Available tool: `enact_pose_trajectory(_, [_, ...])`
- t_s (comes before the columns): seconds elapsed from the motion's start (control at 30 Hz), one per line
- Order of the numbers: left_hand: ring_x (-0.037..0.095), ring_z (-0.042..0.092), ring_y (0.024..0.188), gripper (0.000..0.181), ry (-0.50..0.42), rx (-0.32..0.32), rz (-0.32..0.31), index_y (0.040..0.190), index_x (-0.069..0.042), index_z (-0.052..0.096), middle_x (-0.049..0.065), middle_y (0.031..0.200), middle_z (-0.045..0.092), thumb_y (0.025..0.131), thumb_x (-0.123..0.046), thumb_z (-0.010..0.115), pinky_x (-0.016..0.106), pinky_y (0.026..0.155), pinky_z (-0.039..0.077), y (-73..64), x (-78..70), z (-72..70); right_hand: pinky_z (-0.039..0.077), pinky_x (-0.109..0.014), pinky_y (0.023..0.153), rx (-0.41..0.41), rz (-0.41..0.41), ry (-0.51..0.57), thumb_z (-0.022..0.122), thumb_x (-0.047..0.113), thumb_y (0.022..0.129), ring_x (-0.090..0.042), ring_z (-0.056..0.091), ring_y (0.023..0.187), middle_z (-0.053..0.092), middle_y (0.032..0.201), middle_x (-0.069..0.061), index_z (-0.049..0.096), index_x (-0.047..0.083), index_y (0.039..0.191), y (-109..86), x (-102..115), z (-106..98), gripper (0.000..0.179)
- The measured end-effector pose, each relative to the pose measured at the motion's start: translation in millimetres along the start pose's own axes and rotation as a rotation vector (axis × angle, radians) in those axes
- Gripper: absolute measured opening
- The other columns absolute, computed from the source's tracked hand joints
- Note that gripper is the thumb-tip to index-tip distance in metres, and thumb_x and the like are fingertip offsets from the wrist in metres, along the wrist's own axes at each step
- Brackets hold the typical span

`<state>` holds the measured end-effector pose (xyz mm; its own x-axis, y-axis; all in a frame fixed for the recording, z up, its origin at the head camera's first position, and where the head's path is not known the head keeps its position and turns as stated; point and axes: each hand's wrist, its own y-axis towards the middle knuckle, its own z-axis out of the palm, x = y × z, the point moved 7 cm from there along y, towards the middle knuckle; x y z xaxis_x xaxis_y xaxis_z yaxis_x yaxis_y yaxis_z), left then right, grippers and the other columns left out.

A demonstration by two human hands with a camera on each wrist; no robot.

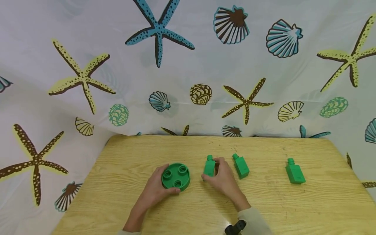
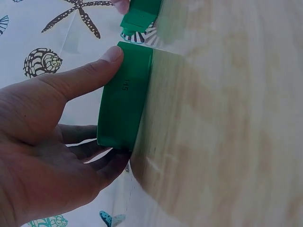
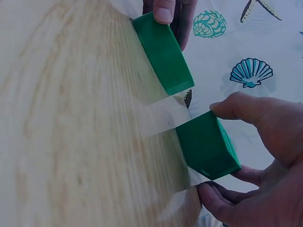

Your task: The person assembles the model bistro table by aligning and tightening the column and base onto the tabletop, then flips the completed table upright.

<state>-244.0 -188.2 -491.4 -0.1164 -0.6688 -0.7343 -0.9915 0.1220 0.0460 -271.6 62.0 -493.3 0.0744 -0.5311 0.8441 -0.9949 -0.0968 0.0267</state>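
I see the left hand (image 1: 157, 186) spread moderately around a round green plastic-looking base with three ringed sockets (image 1: 176, 176), gripping its rim; the right hand (image 1: 224, 180), narrower, pinches a green square-bodied block with a slim neck (image 1: 209, 168) just right of the base; a second green block (image 1: 242, 167) lies near that hand, a third green block (image 1: 295, 173) farther right on the wood-grained table (image 1: 117, 195).

One left hand (image 2: 38, 132), thumb and fingers gripping opposite ends of a curved green piece (image 2: 125, 99), dark-marked, beside a wooden tabletop (image 2: 227, 118). One second green piece (image 2: 142, 12), cut by the upper edge, fingertip (image 2: 122, 5) alongside. One white cloth (image 2: 85, 49), starfish-and-shell print.
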Motion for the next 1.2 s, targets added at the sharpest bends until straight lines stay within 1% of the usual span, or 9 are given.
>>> enact_pose_trajectory(0.13, [0.043,0.046,0.136,0.104,-0.002,0.010,0.001,0.153,0.002,0.042,0.023,0.148,0.048,0.071,-0.029,0.097,0.061,0.109,0.041,0.1,-0.2,1.6,0.052,-0.037,0.074,0.017,-0.023,0.033,0.083,0.018,0.082,-0.022,0.060,0.090,0.065,0.113,-0.014,0.043,0.004,0.142,-1.4,-0.8,-2.9,0.073])
enact_pose_trajectory(0.3, [0.042,0.045,0.138,0.103,-0.011,0.032,0.015,0.153,0.001,0.042,0.022,0.149,0.047,0.072,-0.029,0.097,0.061,0.111,0.039,0.6,-2.9,4.8,0.054,-0.038,0.073,0.001,-0.031,0.054,0.079,0.013,0.079,-0.026,0.064,0.097,0.065,0.115,-0.016,0.045,0.011,0.139,-4.7,-5.7,-8.4,0.069])
enact_pose_trajectory(0.4, [0.042,0.046,0.137,0.102,-0.018,0.043,0.030,0.153,0.001,0.043,0.021,0.148,0.049,0.071,-0.029,0.097,0.060,0.111,0.040,1.5,-5.0,7.9,0.054,-0.038,0.073,-0.008,-0.036,0.077,0.077,0.012,0.082,-0.026,0.065,0.098,0.065,0.116,-0.014,0.048,0.015,0.136,-7.8,-9.1,-13.1,0.061])
enact_pose_trajectory(0.57, [0.041,0.045,0.139,0.101,-0.037,0.057,0.033,0.153,-0.001,0.044,0.020,0.150,0.049,0.071,-0.026,0.097,0.059,0.113,0.038,3.8,-8.7,14.2,0.056,-0.035,0.073,0.017,-0.079,0.157,0.077,0.009,0.090,-0.022,0.067,0.092,0.063,0.116,-0.012,0.053,0.018,0.138,-14.9,-11.3,-22.7,0.054])
enact_pose_trajectory(0.73, [0.041,0.043,0.141,0.101,-0.054,0.082,0.034,0.153,-0.001,0.045,0.020,0.151,0.049,0.070,-0.026,0.098,0.058,0.115,0.037,5.3,-15.8,22.0,0.059,-0.039,0.080,0.068,-0.142,0.193,0.076,0.011,0.095,-0.031,0.068,0.105,0.061,0.124,-0.015,0.057,0.021,0.142,-23.0,-11.7,-34.5,0.051])
enact_pose_trajectory(0.87, [0.042,0.046,0.138,0.101,-0.062,0.091,0.067,0.151,0.000,0.046,0.020,0.148,0.050,0.069,-0.025,0.098,0.059,0.113,0.038,5.6,-24.3,27.8,0.058,-0.039,0.085,0.090,-0.184,0.190,0.072,0.016,0.099,-0.034,0.066,0.113,0.060,0.128,-0.016,0.057,0.019,0.145,-27.4,-11.6,-43.4,0.049])
enact_pose_trajectory(0.97, [0.041,0.048,0.135,0.100,-0.069,0.103,0.112,0.150,0.002,0.047,0.021,0.144,0.051,0.069,-0.026,0.098,0.059,0.111,0.041,6.4,-31.5,33.5,0.058,-0.036,0.086,0.061,-0.189,0.201,0.074,0.017,0.097,-0.032,0.067,0.112,0.063,0.127,-0.015,0.058,0.013,0.144,-30.8,-13.0,-52.6,0.049])
enact_pose_trajectory(1.1, [0.040,0.049,0.135,0.099,-0.115,0.132,0.130,0.150,0.003,0.047,0.020,0.144,0.053,0.069,-0.023,0.098,0.059,0.110,0.041,6.1,-36.9,39.5,0.058,-0.034,0.089,0.015,-0.204,0.232,0.077,0.014,0.095,-0.031,0.067,0.111,0.065,0.126,-0.015,0.062,0.008,0.136,-35.5,-15.3,-62.7,0.044])
enact_pose_trajectory(1.2, [0.040,0.047,0.137,0.099,-0.158,0.181,0.131,0.151,0.002,0.045,0.021,0.147,0.051,0.070,-0.020,0.097,0.058,0.112,0.040,5.0,-40.4,44.5,0.058,-0.032,0.089,0.006,-0.224,0.252,0.075,0.011,0.096,-0.031,0.064,0.113,0.064,0.131,-0.014,0.065,0.009,0.133,-39.0,-17.6,-67.2,0.039])
